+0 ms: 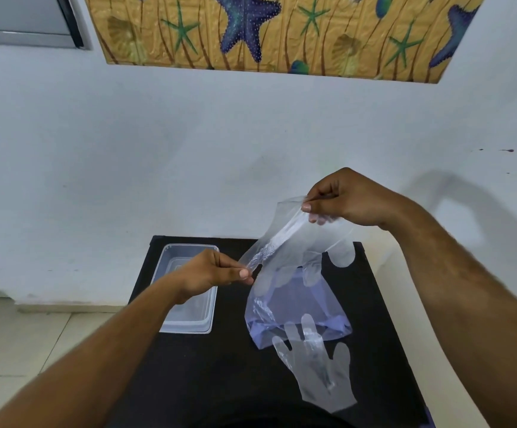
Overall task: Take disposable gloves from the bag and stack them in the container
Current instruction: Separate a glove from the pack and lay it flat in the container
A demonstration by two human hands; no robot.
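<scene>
- Hands first: both are up above a black table point(207, 366), stretching one clear glove point(285, 239) between them.
- Right hand point(343, 199) is the higher one, off to the right. Thumb and fingers are closed tight on the glove's upper edge, rest of the hand curled in.
- Left hand point(210, 273) sits lower and to the left, thumb and forefinger pinched shut on the glove's lower corner, other fingers folded under.
- That glove is pulled taut on a diagonal between the two pinches, and its finger parts dangle down off the right side, hanging over the bag point(297, 307).
- Bag is a thin, bluish see-through one lying on the table right of centre, crumpled. Can't tell how many gloves are still inside.
- Second glove point(315, 362) lies flat on the table nearer the person, fingers spread, its fingertips overlapping the bag's near edge. Nobody's touching it.
- Container point(186, 322) is a clear rectangular tub on the left side of the table, just beside the bag. Left hand and forearm hover over it and hide part of it; what shows of the inside looks bare.
- Behind the table is a pale wall with a starfish picture point(266, 32) up top.
</scene>
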